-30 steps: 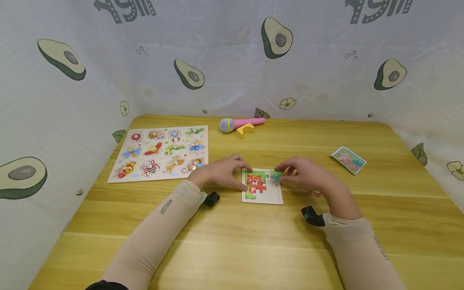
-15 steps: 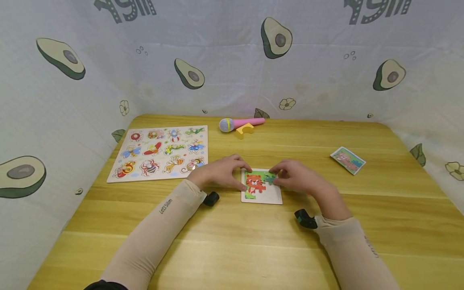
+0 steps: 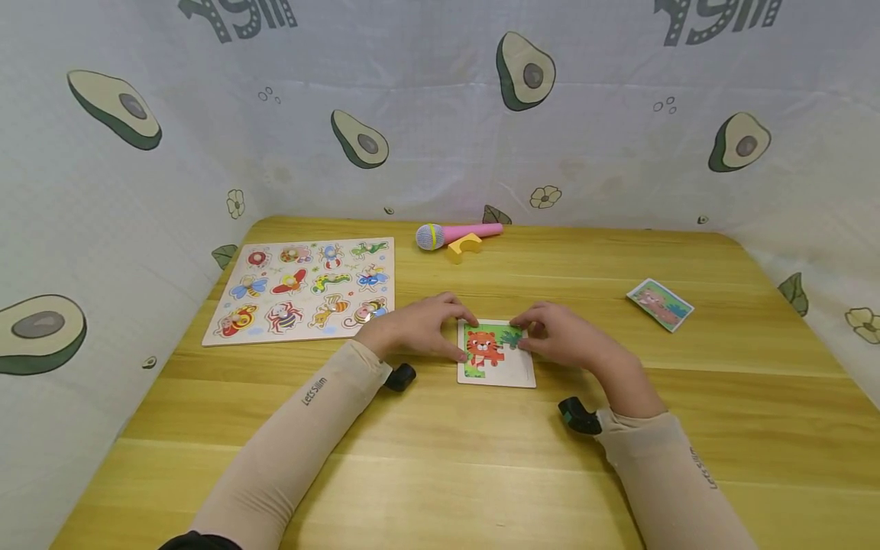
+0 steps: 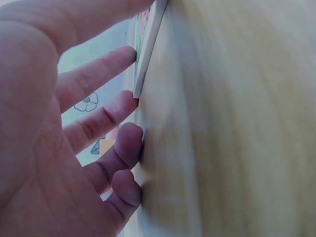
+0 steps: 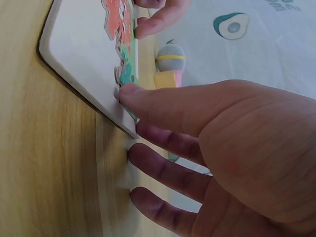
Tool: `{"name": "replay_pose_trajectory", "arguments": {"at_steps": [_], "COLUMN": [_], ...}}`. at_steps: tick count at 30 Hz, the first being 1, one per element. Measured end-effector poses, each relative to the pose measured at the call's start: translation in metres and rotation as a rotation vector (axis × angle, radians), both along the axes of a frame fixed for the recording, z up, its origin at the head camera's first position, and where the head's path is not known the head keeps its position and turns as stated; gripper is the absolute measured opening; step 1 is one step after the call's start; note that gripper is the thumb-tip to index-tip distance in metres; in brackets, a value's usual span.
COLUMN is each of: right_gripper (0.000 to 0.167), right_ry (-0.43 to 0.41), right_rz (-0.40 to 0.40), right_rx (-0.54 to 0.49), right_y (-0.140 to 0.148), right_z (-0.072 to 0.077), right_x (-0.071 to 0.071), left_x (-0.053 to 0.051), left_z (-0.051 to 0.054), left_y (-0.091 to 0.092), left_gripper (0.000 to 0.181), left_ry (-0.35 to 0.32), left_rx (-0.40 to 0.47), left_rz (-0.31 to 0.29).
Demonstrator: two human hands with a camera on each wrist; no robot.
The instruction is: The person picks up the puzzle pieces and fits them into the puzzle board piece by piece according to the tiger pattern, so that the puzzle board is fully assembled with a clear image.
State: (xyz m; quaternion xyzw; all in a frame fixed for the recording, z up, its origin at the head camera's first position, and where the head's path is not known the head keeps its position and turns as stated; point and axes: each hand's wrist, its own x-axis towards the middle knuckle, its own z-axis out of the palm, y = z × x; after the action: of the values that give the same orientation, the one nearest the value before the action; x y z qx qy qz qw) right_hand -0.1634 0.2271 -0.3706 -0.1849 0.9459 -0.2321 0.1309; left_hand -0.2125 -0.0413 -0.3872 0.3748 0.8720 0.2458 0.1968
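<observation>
A small white puzzle board (image 3: pixel 512 373) lies flat on the table, with a red tiger and green ground in its left part. My left hand (image 3: pixel 428 325) holds it at its left side, the thumb on the left edge and a fingertip at the top left corner. Near the top right corner, my right hand (image 3: pixel 567 332) pinches a green puzzle piece (image 3: pixel 510 338) between thumb and forefinger, against the tiger part. Part of that piece (image 5: pixel 127 74) is hidden by the thumb in the right wrist view. The board's lower right part is bare white.
To the left lies a wooden insect peg puzzle (image 3: pixel 302 294). A pink toy microphone (image 3: pixel 461 235) and a yellow arch block (image 3: pixel 464 246) lie at the back. A picture card (image 3: pixel 660 304) lies at the right. A printed cloth (image 3: pixel 440 114) hangs behind the table.
My right hand has moved left, bringing the green piece further onto the board beside the tiger. It covers a red piece seen earlier on the table. My left hand has stayed put.
</observation>
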Motion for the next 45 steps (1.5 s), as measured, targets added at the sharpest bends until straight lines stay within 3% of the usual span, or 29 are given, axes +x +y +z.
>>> {"name": "replay_pose_trajectory", "arguments": {"at_steps": [45], "right_gripper": [0.026], "right_ry": [0.002], "right_rz": [-0.081], "right_rx": [0.004], "right_y": [-0.0070], "right_z": [-0.0035], "right_x": [-0.0002], "left_x": [-0.0003], "left_z": [0.0001], "left_y": [0.0000], "left_gripper": [0.056], "left_ry": [0.007], "left_rx": [-0.002], "left_rz": [-0.009]}}
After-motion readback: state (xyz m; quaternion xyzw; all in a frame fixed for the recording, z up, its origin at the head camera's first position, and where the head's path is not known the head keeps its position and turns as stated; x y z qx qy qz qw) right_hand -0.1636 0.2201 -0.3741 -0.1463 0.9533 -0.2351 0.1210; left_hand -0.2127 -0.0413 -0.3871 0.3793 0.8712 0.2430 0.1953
